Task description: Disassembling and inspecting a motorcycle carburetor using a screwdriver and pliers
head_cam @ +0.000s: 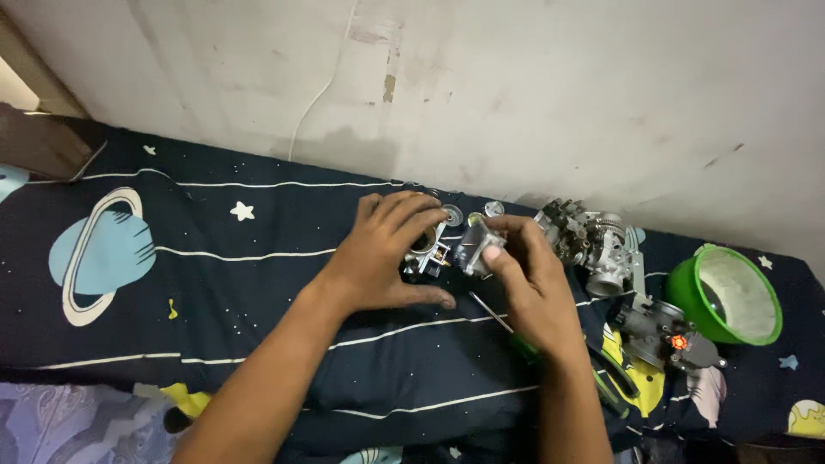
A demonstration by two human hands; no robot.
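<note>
My left hand (385,254) rests over a small metal carburetor body (426,255) on the dark space-print sheet (215,283), fingers curled around it. My right hand (526,277) pinches a small silver metal part (477,245) right beside that body. A screwdriver with a thin shaft (490,311) and a green handle lies on the sheet under my right wrist. Two small round metal pieces (493,208) sit just beyond my fingers.
A larger silver carburetor (593,243) lies to the right, and a dark one with a red knob (675,335) nearer. A green bowl (765,335) stands at the far right. A stained white wall (481,86) runs behind, with a thin white cable (320,90) hanging down it.
</note>
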